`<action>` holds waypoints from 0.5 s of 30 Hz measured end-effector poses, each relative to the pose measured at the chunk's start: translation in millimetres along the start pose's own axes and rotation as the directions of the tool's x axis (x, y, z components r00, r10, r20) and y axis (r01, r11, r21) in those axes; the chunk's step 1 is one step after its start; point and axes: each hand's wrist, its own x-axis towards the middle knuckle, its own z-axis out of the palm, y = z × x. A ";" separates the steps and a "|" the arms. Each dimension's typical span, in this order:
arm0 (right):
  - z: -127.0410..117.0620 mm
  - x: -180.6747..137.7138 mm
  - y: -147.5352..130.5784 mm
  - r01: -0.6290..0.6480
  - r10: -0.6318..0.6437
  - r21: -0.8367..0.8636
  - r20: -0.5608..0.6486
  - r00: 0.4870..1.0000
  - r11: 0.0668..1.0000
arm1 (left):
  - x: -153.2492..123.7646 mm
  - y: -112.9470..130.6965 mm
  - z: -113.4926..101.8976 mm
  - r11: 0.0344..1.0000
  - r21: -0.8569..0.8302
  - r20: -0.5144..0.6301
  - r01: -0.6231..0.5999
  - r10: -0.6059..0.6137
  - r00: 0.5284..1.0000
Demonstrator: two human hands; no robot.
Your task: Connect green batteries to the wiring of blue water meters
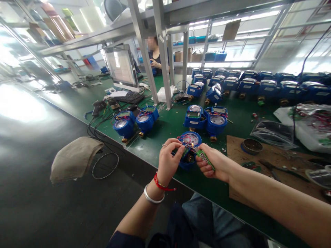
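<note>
Green bench (168, 120), slanted lighter (206, 161), tip (196, 149) toward wires (192, 139)

A factory workshop, judging by its long green workbench (168, 125) crowded with blue meters (271, 89), many standing in rows, several showing bare wiring. A monitor (121, 67) and keyboard (132, 97) share the surface, hand tools (270, 166) lie on a brown board (236, 146), metal shelving (238, 64) holds blue bins (220, 56), and 1 co-worker (156, 57) appears beyond the metal posts (164, 69).

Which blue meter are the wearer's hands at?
The blue meter nearest the camera, between the left hand and the right hand, with a lit green lighter held at it. The other meters sit farther away, untouched by these hands.
</note>
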 end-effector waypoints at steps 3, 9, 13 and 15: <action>-1.5 1.0 -0.1 0.001 -0.002 0.013 0.017 1.000 1.000 | -0.5 0.2 0.0 1.000 0.002 0.003 -0.001 0.001 1.000; -0.9 -0.5 -1.4 -0.006 0.004 0.026 0.042 0.999 1.000 | -1.1 0.7 0.6 1.000 0.007 0.000 -0.003 0.003 1.000; -1.3 -1.0 -1.8 -0.010 0.009 0.031 0.041 0.999 0.999 | -1.4 1.2 0.7 1.000 0.006 0.001 0.001 -0.001 1.000; -2.1 -1.1 -1.8 -0.010 0.008 0.037 0.048 0.999 0.999 | -1.5 1.5 0.8 1.000 0.005 0.001 0.002 -0.002 1.000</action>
